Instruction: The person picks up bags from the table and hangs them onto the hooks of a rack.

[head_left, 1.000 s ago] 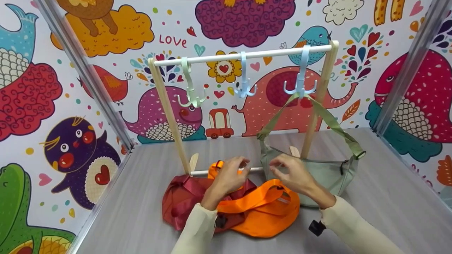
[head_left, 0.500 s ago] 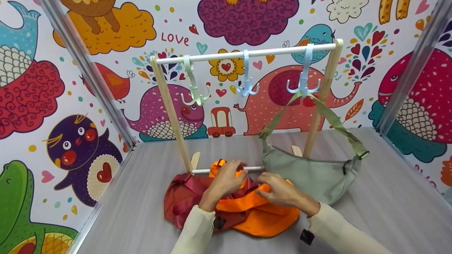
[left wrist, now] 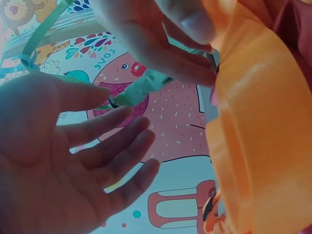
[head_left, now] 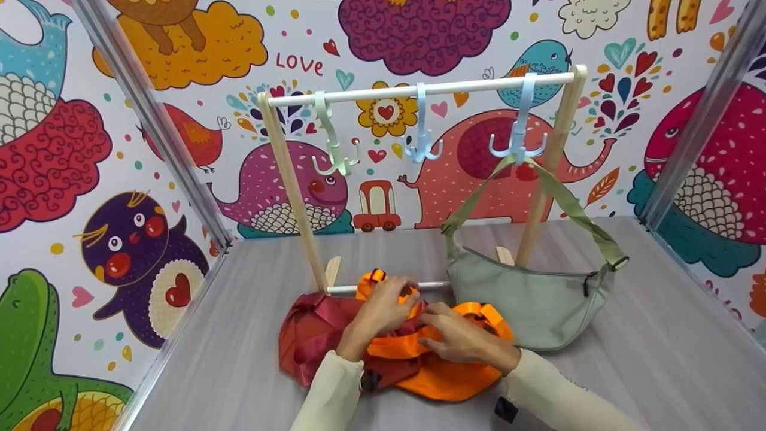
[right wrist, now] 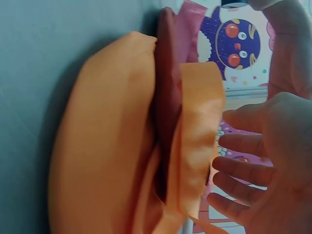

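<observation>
An orange shoulder bag [head_left: 446, 380] lies partly over a dark red bag [head_left: 302, 341] on the table, their straps bunched together. My left hand [head_left: 383, 308] hovers at the upper part of this pile; in the left wrist view its fingers are spread and loosely bent, with nothing between them. Over the orange strap [right wrist: 202, 107] is my right hand [head_left: 458, 338], lower and to the right. Seen from the right wrist, its fingertips are right at the strap's edge, fingers relaxed and thumb apart from them. A sage green bag [head_left: 520, 299] hangs by its strap beside the pile.
Behind the pile stands a wooden rack with a white top rail [head_left: 371, 94]. A pale green hook [head_left: 338, 161], a blue hook [head_left: 422, 146] and another blue hook [head_left: 518, 143], bearing the green bag, hang from it. Printed panels enclose the table [head_left: 239, 383].
My right hand has come left and down from in front of the green bag onto the orange strap. The left hand stays nearly in place. The head view has shifted slightly.
</observation>
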Demonstrator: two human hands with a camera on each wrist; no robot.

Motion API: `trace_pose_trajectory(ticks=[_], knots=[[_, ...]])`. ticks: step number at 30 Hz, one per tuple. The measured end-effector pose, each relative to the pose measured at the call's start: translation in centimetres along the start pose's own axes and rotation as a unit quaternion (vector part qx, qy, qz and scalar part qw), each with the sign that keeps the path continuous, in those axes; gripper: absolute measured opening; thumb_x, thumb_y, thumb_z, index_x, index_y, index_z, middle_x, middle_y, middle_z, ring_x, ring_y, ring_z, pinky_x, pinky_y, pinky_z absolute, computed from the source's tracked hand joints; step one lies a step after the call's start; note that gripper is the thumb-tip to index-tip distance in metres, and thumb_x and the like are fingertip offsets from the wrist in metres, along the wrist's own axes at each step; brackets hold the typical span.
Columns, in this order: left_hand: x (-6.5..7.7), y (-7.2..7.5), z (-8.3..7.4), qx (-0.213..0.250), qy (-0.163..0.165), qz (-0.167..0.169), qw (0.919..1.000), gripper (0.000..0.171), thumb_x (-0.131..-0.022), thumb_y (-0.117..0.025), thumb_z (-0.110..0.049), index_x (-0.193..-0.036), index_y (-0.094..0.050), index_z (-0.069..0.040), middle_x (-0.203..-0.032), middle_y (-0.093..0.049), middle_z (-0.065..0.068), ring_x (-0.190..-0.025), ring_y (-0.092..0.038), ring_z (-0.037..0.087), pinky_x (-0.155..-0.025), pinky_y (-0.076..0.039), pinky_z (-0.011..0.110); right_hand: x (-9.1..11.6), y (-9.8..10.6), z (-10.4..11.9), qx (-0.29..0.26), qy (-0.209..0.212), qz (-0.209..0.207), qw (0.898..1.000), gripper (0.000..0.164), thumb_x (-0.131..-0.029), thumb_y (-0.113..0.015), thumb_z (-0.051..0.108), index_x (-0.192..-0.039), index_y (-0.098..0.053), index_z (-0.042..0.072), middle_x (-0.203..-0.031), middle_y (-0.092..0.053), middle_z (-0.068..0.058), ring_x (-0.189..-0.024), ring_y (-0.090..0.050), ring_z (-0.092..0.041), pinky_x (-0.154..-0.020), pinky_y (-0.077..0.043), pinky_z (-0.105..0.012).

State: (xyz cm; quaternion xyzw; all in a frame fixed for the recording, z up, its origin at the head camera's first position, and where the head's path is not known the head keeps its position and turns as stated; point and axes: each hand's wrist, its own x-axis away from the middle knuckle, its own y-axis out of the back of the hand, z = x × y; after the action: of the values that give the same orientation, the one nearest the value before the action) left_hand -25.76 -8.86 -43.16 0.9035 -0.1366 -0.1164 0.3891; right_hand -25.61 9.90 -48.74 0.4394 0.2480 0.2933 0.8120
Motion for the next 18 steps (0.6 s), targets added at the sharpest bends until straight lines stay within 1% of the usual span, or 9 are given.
trace_pose_trajectory(ticks=[2,4,7,9,11,13,15,16,18], knots=[[0.0,0.0,0.1,0.0,-0.002,0.005,1.0,0.027,-0.1,-0.058,-0.022,-0.121,-0.065,-0.007,-0.116,-0.065,0.009,-0.106,-0.06,0.028,-0.097,-0.049,0.044,-0.3,-0.3,0.0,0.006,0.006,0.005,1.0,0.029,-0.097,-0.063,0.02,-0.121,-0.066,0.004,-0.125,-0.06,-0.011,-0.112,-0.05,-0.024,-0.097,-0.047,-0.043],[0.1,0.0,0.2,-0.003,-0.008,0.012,0.9999,0.025,-0.1,-0.058,-0.022,-0.118,-0.066,-0.006,-0.113,-0.066,0.008,-0.102,-0.061,0.027,-0.094,-0.05,0.042,-0.5,-0.6,0.0,0.009,0.01,0.012,1.0,0.029,-0.097,-0.062,0.02,-0.122,-0.067,0.006,-0.126,-0.061,-0.009,-0.109,-0.049,-0.023,-0.096,-0.045,-0.042],[0.1,-0.1,0.5,-0.01,-0.016,0.029,0.9994,0.023,-0.101,-0.057,-0.02,-0.115,-0.067,-0.005,-0.105,-0.067,0.006,-0.088,-0.062,0.021,-0.084,-0.053,0.037,-0.8,-0.8,-0.1,0.02,0.009,0.017,1.0,0.026,-0.097,-0.064,0.022,-0.118,-0.068,0.007,-0.123,-0.063,-0.007,-0.104,-0.048,-0.021,-0.091,-0.044,-0.04],[0.0,-0.1,0.7,-0.017,-0.021,0.04,0.9988,0.023,-0.101,-0.056,-0.018,-0.114,-0.067,-0.004,-0.101,-0.067,0.004,-0.081,-0.059,0.016,-0.079,-0.052,0.032,-0.8,-0.8,-0.1,0.031,0.014,0.012,0.999,0.023,-0.096,-0.065,0.023,-0.112,-0.07,0.007,-0.117,-0.064,-0.005,-0.1,-0.047,-0.02,-0.086,-0.042,-0.038],[0.0,-0.2,0.9,-0.017,-0.024,0.049,0.9983,0.023,-0.101,-0.055,-0.017,-0.114,-0.068,-0.003,-0.098,-0.067,0.004,-0.077,-0.058,0.014,-0.075,-0.051,0.03,-0.8,-0.8,-0.1,0.038,0.02,0.001,0.999,0.019,-0.096,-0.066,0.023,-0.106,-0.07,0.007,-0.109,-0.063,-0.003,-0.096,-0.047,-0.018,-0.081,-0.039,-0.035],[-0.1,-0.2,1.1,-0.017,-0.03,0.052,0.998,0.023,-0.101,-0.056,-0.017,-0.114,-0.068,-0.003,-0.098,-0.067,0.003,-0.079,-0.057,0.013,-0.076,-0.05,0.029,-0.9,-0.6,-0.1,0.036,0.028,-0.017,0.999,0.015,-0.096,-0.066,0.022,-0.101,-0.069,0.008,-0.104,-0.063,-0.002,-0.094,-0.048,-0.017,-0.078,-0.036,-0.033],[-0.1,-0.3,1.1,-0.017,-0.039,0.054,0.9977,0.022,-0.101,-0.056,-0.017,-0.112,-0.069,-0.003,-0.098,-0.068,0.003,-0.08,-0.058,0.013,-0.077,-0.051,0.029,-0.9,-0.2,-0.1,0.025,0.035,-0.035,0.998,0.012,-0.097,-0.065,0.02,-0.101,-0.067,0.009,-0.102,-0.063,-0.001,-0.093,-0.048,-0.017,-0.076,-0.034,-0.031],[-0.2,-0.3,1.1,-0.016,-0.044,0.054,0.9975,0.021,-0.101,-0.055,-0.016,-0.112,-0.069,-0.004,-0.099,-0.068,0.003,-0.082,-0.059,0.014,-0.078,-0.051,0.03,-0.9,0.0,-0.2,0.017,0.037,-0.043,0.998,0.011,-0.097,-0.063,0.019,-0.103,-0.066,0.01,-0.102,-0.064,0.0,-0.093,-0.05,-0.017,-0.077,-0.035,-0.031],[-0.2,-0.3,1.1,-0.016,-0.053,0.053,0.9971,0.022,-0.101,-0.055,-0.017,-0.112,-0.069,-0.004,-0.101,-0.069,0.004,-0.086,-0.061,0.015,-0.082,-0.052,0.031,-0.9,0.4,-0.3,0.002,0.046,-0.063,0.997,0.011,-0.099,-0.061,0.017,-0.106,-0.064,0.009,-0.103,-0.065,-0.002,-0.095,-0.053,-0.019,-0.079,-0.041,-0.034]])
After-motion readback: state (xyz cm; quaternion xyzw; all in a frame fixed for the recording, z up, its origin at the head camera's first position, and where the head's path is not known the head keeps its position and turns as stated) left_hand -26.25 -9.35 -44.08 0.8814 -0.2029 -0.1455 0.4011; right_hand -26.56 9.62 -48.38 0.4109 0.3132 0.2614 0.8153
